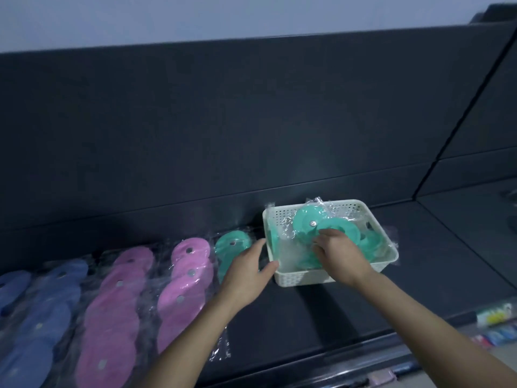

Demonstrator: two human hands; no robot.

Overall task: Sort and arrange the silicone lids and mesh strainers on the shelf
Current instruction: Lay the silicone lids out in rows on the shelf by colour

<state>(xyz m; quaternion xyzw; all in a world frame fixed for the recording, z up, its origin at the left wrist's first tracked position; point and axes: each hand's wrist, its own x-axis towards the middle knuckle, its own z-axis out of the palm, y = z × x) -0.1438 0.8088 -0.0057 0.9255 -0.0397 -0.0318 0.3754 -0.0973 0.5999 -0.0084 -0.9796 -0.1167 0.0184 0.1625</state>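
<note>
Nearest on the shelf [307, 317] we log two blue lid rows [42, 317] and two pink lid rows [112, 317]; counts per row are blurred. Left hand [246, 273] is spread and holds nothing, its thumb at the one white basket [302, 278]. Right hand [340, 256] curls on wrapped teal lids [306, 224] inside the basket.

A dark matte back panel [251, 121] rises behind the shelf [419, 275] in dim light. Above the panel runs a pale wall [223, 15]. To its right a side panel [481, 107] meets it at an angle, and blurred coloured labels [492, 317] line the shelf's front edge.
</note>
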